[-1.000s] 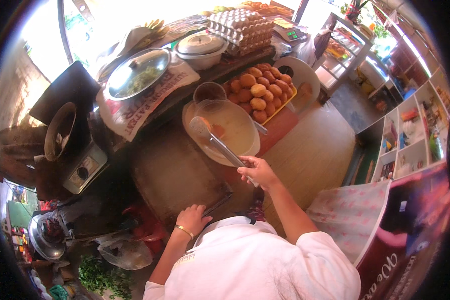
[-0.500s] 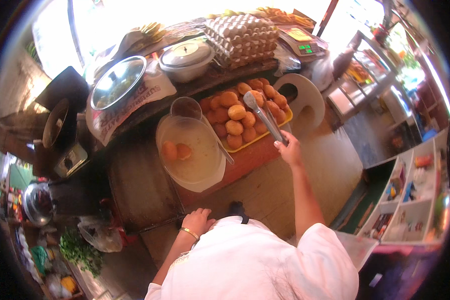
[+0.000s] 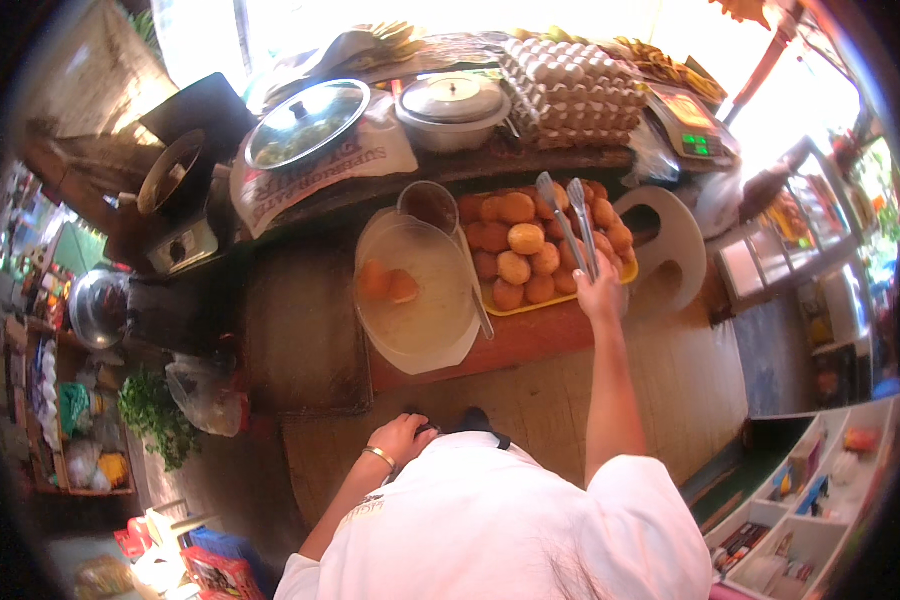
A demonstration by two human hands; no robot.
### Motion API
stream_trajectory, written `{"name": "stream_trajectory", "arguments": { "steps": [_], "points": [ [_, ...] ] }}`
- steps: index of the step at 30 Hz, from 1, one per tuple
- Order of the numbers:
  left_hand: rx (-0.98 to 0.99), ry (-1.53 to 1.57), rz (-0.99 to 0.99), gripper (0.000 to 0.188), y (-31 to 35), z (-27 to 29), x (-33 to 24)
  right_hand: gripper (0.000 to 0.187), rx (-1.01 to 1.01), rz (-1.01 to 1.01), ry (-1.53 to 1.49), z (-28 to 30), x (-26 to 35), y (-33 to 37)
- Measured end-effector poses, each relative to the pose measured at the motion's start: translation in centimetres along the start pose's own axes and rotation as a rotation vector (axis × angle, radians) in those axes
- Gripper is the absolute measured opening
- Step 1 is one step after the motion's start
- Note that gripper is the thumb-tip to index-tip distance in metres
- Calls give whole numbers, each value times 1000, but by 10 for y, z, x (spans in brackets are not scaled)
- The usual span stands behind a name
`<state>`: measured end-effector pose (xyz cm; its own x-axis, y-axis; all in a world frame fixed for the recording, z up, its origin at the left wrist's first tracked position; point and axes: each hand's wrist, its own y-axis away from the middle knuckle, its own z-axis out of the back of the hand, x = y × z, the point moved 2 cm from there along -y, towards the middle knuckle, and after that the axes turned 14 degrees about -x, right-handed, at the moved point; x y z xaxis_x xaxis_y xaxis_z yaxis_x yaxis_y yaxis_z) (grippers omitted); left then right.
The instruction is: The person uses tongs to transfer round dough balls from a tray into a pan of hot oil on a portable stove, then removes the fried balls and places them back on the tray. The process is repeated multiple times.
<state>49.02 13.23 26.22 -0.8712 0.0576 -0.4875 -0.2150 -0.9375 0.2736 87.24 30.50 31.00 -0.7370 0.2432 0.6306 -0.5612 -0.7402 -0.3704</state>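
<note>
My right hand grips metal tongs whose two arms stand apart, with nothing visible between their tips. The tongs are over a heap of round golden-brown fried balls on a yellow tray. Left of the tray is a pale oval tub of cloudy liquid, with brown pieces in it. A round see-through vessel sits at its far rim, and a long handle lies along its right side. At my waist, my left hand is curled near something dark that I cannot make out.
Behind stand a glass-lidded pan, a lidded pot, stacked egg trays and a scale. A white curved seat adjoins the tray. A dark flat plate lies left of the tub. Shelves stand at right.
The tongs have swung more upright and their tips have spread. My right hand has shifted slightly right over the tray. The whole view has turned, moving the far counter rightward.
</note>
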Motion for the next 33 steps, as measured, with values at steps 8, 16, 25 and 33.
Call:
{"name": "stream_trajectory", "arguments": {
  "steps": [8, 16, 25, 33],
  "points": [
    [311, -40, 311, 54, 15, -114, 153, 60, 451, 194, -264, -12, 70, 82],
    [445, -119, 696, 58, 98, -182, 339, 62, 679, 174, -247, -56, 115, 132],
    [300, -112, 652, 57, 34, -161, 352, 56, 735, 231, -287, -99, 114, 117],
    [195, -28, 451, 60, -6, -113, 266, 52, 859, 17, -414, -111, 94, 103]
  ]
}}
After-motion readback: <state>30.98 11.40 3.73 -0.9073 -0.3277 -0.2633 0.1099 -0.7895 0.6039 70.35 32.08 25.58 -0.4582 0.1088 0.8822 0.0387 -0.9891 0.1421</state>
